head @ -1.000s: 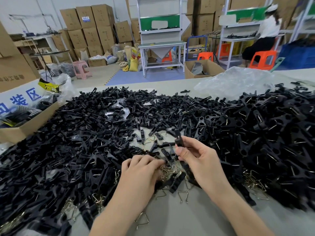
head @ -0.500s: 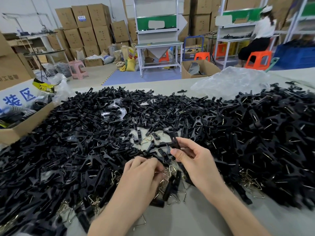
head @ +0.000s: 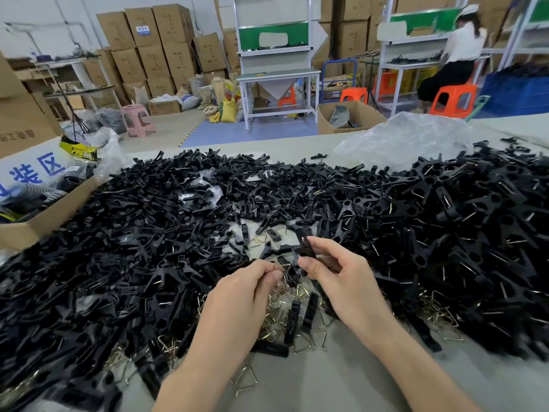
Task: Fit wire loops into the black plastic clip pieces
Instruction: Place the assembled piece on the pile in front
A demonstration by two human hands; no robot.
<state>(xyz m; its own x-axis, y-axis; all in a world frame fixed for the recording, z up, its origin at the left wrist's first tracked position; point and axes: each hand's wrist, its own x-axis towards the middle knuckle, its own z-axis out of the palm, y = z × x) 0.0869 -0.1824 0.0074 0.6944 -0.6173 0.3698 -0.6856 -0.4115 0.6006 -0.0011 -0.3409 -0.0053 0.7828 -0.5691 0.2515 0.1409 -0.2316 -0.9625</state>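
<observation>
My right hand point(head: 335, 275) pinches a black plastic clip piece point(head: 304, 243) between thumb and fingers, held upright above the table. My left hand point(head: 246, 289) pinches a thin wire loop point(head: 283, 266) at its fingertips, its end close to the base of the clip piece. Under both hands lie several loose wire loops point(head: 303, 295) and a few black clip pieces point(head: 292, 321). A broad heap of black clip pieces point(head: 142, 233) covers the table on the left, behind and on the right.
A cardboard box point(head: 38, 215) with a blue-lettered flap stands at the left table edge. A crumpled clear plastic bag point(head: 407, 141) lies at the back right. Bare grey table point(head: 326, 379) shows near me. A person sits at a far workbench point(head: 463, 52).
My left hand has lifted from the loop pile with a wire loop and moved toward the clip piece. My right hand stays roughly in place holding the clip piece.
</observation>
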